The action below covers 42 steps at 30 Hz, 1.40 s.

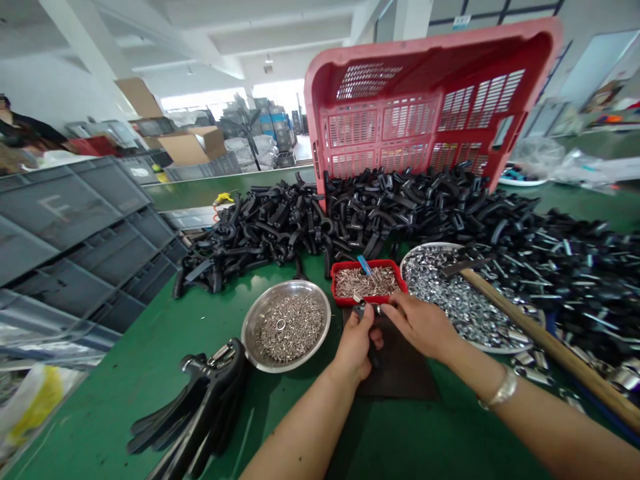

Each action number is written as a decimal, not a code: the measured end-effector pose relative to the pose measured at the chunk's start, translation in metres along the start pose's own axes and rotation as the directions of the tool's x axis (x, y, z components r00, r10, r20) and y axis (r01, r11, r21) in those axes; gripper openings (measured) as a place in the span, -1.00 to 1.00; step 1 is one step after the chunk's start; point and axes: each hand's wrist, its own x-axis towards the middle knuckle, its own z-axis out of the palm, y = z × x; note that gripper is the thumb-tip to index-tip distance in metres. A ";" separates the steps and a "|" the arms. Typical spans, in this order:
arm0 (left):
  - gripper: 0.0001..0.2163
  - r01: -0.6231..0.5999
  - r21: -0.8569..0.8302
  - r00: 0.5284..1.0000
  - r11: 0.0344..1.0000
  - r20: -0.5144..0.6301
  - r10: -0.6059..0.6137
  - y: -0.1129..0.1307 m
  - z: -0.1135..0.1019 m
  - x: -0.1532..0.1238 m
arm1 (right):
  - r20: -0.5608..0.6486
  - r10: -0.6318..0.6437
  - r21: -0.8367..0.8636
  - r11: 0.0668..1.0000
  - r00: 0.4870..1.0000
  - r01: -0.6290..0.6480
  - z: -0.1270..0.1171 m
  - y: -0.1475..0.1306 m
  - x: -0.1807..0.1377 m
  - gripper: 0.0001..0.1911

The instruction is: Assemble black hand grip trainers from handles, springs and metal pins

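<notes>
My left hand [356,343] is closed round a black plastic handle [374,353], its lower end showing beneath my fingers. At the top of the handle is a small shiny metal fitting [379,309]. My right hand [417,323] pinches this fitting from the right with thumb and fingertips; the fingers partly hide it. Just behind my hands sits a red tray [341,301] of thin metal pins with a blue strip on top. A steel bowl [249,341] of small metal pieces stands to the left. Under my hands lies a dark mat [405,373].
Black handles [280,223] are heaped across the back, before a tipped red crate [430,50]. On the right, a wooden-handled hammer [520,320] lies over a dish of metal fittings [430,277]. Black forked parts [200,400] lie front left, near stacked grey crates [80,227].
</notes>
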 end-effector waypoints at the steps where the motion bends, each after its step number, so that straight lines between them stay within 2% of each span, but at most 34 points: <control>1: -0.60 0.013 -0.020 1.000 1.000 0.008 -0.013 0.001 0.000 0.000 | -0.048 -0.028 -0.059 0.998 0.998 0.025 0.001 0.000 0.000 -0.56; 2: -0.60 0.020 -0.026 1.000 0.999 0.012 -0.020 0.001 0.000 0.001 | -0.058 -0.040 -0.078 0.996 0.998 0.035 0.003 0.000 0.000 -0.57; 6: -0.60 0.044 -0.030 0.999 0.999 -0.019 -0.045 0.003 -0.003 0.002 | 0.049 -0.013 0.010 1.000 0.999 0.013 0.005 0.001 0.000 -0.49; 10: -0.62 0.061 -0.051 0.998 0.997 0.022 -0.060 0.003 -0.005 0.004 | -0.064 -0.079 -0.155 0.985 0.995 0.069 0.004 0.000 0.000 -0.56; 13: -0.62 0.057 -0.009 0.998 0.998 0.014 -0.057 0.002 -0.005 0.004 | 0.043 -0.032 -0.091 0.995 0.999 0.036 0.002 -0.002 -0.001 -0.46; 14: -0.62 0.058 -0.013 0.998 0.998 0.009 -0.058 0.002 -0.005 0.004 | 0.038 -0.027 -0.089 0.996 0.999 0.030 0.001 -0.003 -0.001 -0.46; 17: -0.61 0.088 -0.036 0.996 0.996 0.029 -0.086 0.003 -0.006 0.004 | -0.080 -0.070 -0.167 0.984 0.994 0.056 0.000 -0.003 -0.003 -0.54; 18: -0.61 0.098 -0.026 0.994 0.995 0.040 -0.097 0.004 -0.006 0.004 | -0.069 -0.058 -0.155 0.987 0.996 0.046 -0.001 -0.003 -0.004 -0.54; 21: -0.61 0.098 0.002 0.994 0.995 0.045 -0.098 0.004 -0.006 0.003 | 0.079 0.042 -0.038 0.999 0.996 -0.039 -0.002 -0.004 -0.006 -0.43; 22: -0.61 0.099 -0.005 0.994 0.995 0.044 -0.098 0.004 -0.006 0.003 | 0.080 0.045 -0.031 0.999 0.996 -0.043 -0.002 -0.004 -0.007 -0.43; 25: -0.61 0.124 0.012 0.991 0.992 0.046 -0.124 0.004 -0.004 0.002 | -0.041 0.030 -0.049 0.998 0.999 -0.032 -0.001 -0.008 -0.009 -0.48; 26: -0.61 0.113 0.061 0.993 0.992 0.037 -0.115 0.004 -0.003 0.001 | -0.021 0.068 0.015 0.998 0.997 -0.067 0.001 -0.010 -0.009 -0.45; 28: -0.62 0.008 0.219 1.000 0.976 0.014 -0.011 0.004 -0.001 -0.001 | 0.178 0.189 0.237 0.944 0.966 -0.228 0.004 -0.011 -0.011 -0.33; 30: -0.64 -0.167 0.403 0.985 0.900 0.037 0.167 0.006 0.001 -0.004 | 0.397 0.206 0.403 0.836 0.895 -0.371 0.005 -0.009 -0.012 -0.28; 31: -0.66 -0.241 0.489 0.969 0.838 0.075 0.235 0.008 0.001 -0.006 | 0.432 0.179 0.431 0.820 0.884 -0.377 0.005 -0.006 -0.013 -0.27; 32: -0.69 -0.294 0.564 0.954 0.772 0.122 0.274 0.010 0.002 -0.007 | 0.397 0.160 0.422 0.842 0.904 -0.335 0.003 -0.002 -0.014 -0.28; 34: -0.75 -0.338 0.682 0.940 0.648 0.218 0.262 0.017 0.001 -0.011 | 0.197 0.080 0.307 0.941 0.977 -0.139 -0.002 0.007 -0.013 -0.41; 35: -0.76 -0.346 0.726 0.938 0.594 0.263 0.224 0.020 0.000 -0.012 | 0.100 -0.007 0.223 0.975 0.995 -0.015 -0.004 0.012 -0.012 -0.53; 36: -0.77 -0.352 0.760 0.935 0.546 0.306 0.178 0.023 -0.001 -0.012 | 0.047 -0.117 0.153 0.982 0.992 0.109 -0.006 0.016 -0.010 -0.62; 37: -0.76 -0.358 0.787 0.931 0.502 0.343 0.126 0.025 -0.002 -0.012 | 0.046 -0.230 0.113 0.968 0.972 0.224 -0.008 0.021 -0.008 -0.64; 39: -0.73 -0.368 0.837 0.922 0.405 0.385 0.043 0.028 -0.006 -0.011 | 0.131 -0.391 0.099 0.920 0.911 0.380 -0.007 0.027 -0.004 -0.65; 40: -0.71 -0.369 0.864 0.924 0.342 0.380 0.036 0.029 -0.008 -0.010 | 0.164 -0.408 0.084 0.913 0.898 0.399 -0.005 0.029 -0.003 -0.67; 42: -0.68 -0.372 0.907 0.927 0.195 0.353 0.127 0.027 -0.010 -0.009 | 0.175 -0.358 0.008 0.932 0.917 0.362 0.001 0.030 -0.004 -0.71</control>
